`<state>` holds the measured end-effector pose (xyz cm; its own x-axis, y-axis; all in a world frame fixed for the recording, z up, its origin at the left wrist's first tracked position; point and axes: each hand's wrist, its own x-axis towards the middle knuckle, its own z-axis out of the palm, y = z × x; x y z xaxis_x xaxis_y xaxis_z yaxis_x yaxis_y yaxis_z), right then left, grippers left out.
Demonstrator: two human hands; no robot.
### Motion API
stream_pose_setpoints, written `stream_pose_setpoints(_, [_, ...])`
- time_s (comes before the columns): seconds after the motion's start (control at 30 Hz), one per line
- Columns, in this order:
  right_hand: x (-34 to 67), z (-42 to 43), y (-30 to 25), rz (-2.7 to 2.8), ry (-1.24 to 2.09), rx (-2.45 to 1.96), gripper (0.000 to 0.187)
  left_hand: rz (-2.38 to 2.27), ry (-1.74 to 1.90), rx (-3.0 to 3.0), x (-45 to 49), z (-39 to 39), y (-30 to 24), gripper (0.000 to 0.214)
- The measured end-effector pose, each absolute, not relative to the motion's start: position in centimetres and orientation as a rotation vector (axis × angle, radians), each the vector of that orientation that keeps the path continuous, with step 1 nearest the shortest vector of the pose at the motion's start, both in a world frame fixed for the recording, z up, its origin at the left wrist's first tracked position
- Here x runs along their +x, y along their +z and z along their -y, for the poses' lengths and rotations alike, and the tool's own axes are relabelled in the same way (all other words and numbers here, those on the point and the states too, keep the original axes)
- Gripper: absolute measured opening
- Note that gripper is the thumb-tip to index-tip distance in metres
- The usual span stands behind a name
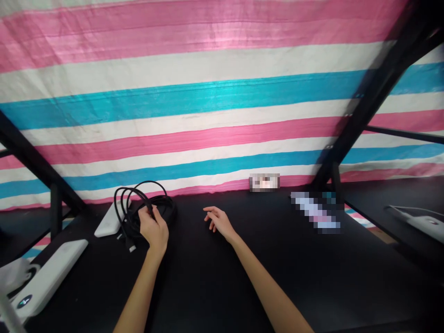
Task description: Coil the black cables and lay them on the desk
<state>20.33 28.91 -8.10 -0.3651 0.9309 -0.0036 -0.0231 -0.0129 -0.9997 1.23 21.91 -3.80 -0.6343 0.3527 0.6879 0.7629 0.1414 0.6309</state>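
Observation:
My left hand [154, 230] is closed round part of a coiled black cable [125, 209], whose loops stand up above the fingers. A plug end [132, 248] of the cable hangs down to the left of the wrist. More black coils lie behind this hand, so I cannot tell whether it is one cable or two. To the right, my right hand [218, 221] is held over the black table [208, 286] with its fingers apart and nothing in them. Beside the coil, on its left, lies a white flat block [108, 222], partly hidden by the loops.
A white power bank [52, 273] with a small display lies at the near left, beside a white object [14, 275]. Two blurred items, a small box [264, 182] and a long packet [315, 210], lie at the back right. Black metal posts [367, 101] flank the striped sheet [194, 101].

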Motion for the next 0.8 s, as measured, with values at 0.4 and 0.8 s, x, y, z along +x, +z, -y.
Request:
stream_pose_setpoints(0.4, [22.4, -30.6, -6.5, 0.686, 1.975, -0.740, 0.048, 0.949, -1.162, -2.114, 9.2, -18.4, -3.2, 0.010])
stream_pose_setpoints(0.8, [24.1, -30.3, -6.9, 0.772, 1.880, -0.642, 0.024, 1.537, -0.580, -2.452, 9.0, -20.0, -5.2, 0.041])
